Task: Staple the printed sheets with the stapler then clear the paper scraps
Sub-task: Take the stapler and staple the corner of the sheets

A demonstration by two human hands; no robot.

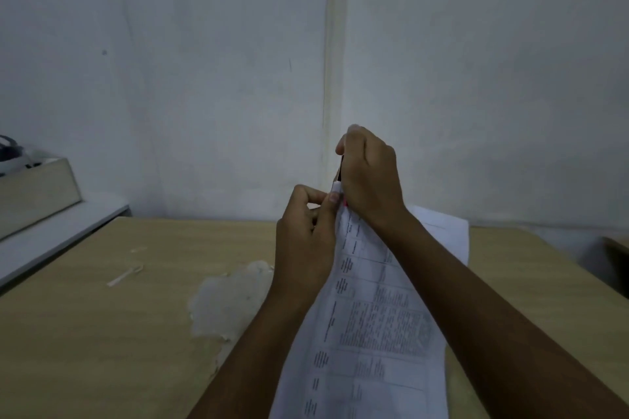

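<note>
Clamping stapler (pixel 338 180) in right grip (pixel 371 177) at top corner of printed sheets (pixel 371 316) | left grip (pixel 306 238) pinching that corner just below | held above table (pixel 102 333)

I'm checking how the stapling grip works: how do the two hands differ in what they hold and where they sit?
The right hand is fisted round the stapler, which is mostly hidden; the left hand pinches the top corner of the printed sheets between thumb and fingertips. The right hand is higher, the left lower and to its left. Both are raised above the table and meet at the same paper corner.
</note>
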